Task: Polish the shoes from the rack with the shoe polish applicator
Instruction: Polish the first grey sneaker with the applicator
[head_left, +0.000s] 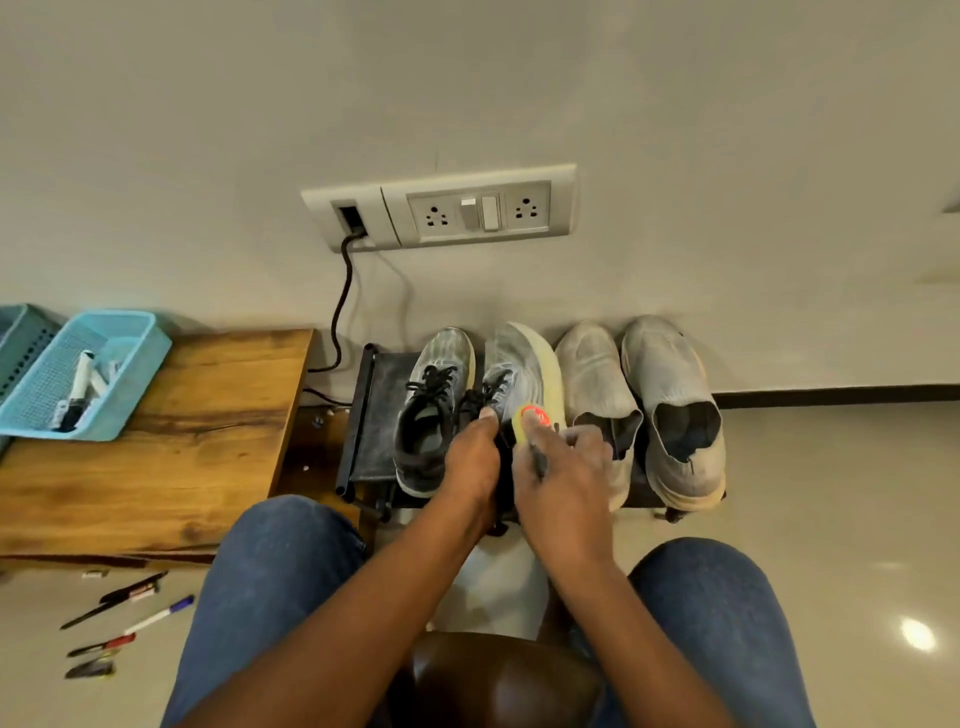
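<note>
Glossy pale floor tiles (831, 467) meet the plain cream wall (519, 78), where we see a grey socket panel (441, 210) with a black cable plugged in. On the low black rack (363, 415) sit four grey shoes. Our left hand (470, 462) grips the tilted grey laced sneaker (519, 374); our right hand (563, 483) holds the yellow polish applicator (530, 421) against it, its red label unreadable. A wooden bench (208, 415) carries a turquoise basket (140, 364).
</note>
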